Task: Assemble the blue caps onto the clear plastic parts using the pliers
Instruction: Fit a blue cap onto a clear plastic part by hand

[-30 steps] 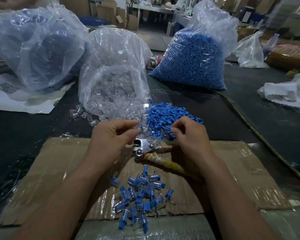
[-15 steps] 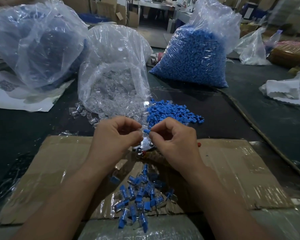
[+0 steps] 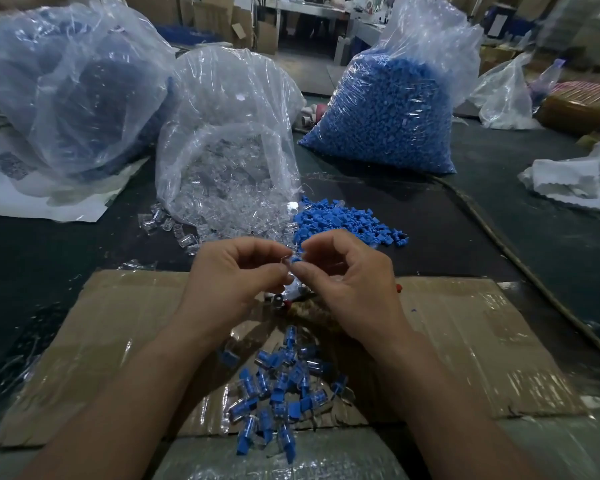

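Matt blue caps (image 3: 347, 221), glossy (crinkled) bags (image 3: 229, 140), cardboard (image 3: 465, 341)

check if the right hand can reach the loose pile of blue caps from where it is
Probably yes: the pile of blue caps lies just beyond the right hand, with nothing between them. It pinches a blue cap now, though.
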`<state>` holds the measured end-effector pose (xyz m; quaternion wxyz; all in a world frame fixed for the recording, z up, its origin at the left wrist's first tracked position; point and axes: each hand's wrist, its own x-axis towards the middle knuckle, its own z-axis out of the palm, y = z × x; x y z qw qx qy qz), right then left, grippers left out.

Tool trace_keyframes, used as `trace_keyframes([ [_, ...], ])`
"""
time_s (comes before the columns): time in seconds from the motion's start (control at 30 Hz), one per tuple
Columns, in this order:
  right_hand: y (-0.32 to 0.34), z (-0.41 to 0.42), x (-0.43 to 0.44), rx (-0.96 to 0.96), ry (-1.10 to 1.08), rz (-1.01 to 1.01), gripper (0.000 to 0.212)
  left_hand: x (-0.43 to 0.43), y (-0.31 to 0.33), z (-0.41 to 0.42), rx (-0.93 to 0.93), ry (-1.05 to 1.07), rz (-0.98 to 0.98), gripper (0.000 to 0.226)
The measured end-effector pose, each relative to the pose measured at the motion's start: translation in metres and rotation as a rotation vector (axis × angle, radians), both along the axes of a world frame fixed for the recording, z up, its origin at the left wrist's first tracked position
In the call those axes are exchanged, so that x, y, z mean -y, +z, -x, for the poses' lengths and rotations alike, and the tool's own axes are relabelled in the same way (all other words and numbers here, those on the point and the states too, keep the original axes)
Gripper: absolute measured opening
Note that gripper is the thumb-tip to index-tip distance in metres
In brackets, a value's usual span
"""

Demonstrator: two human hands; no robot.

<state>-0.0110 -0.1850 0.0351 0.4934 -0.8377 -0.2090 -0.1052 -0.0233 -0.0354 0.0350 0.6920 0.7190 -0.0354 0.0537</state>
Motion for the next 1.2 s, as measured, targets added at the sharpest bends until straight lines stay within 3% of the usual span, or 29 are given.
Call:
trace_keyframes([
  [0.1,0.003,0.000,0.001,-0.107,0.087,-0.070,0.030,-0.001,0.001,0.000,-0.041,-0.046,0.099,0.018],
  [0.23,0.004,0.002,0.000,-0.110,0.106,-0.169,0.021,0.000,0.002,-0.001,-0.074,-0.082,0.222,0.015],
  [0.57,0.000,0.002,0.000,-0.132,0.158,-0.173,0.029,-0.002,-0.001,-0.003,-0.139,-0.084,0.218,0.008],
  [0.9,-0.004,0.000,0.002,0.133,0.129,-0.101,0.030,-0.004,0.001,-0.004,-0.238,-0.162,0.348,0.009],
  [1.2,-0.007,-0.004,0.005,0.210,0.103,-0.046,0.028,-0.004,-0.001,-0.006,-0.253,-0.173,0.362,0.009],
])
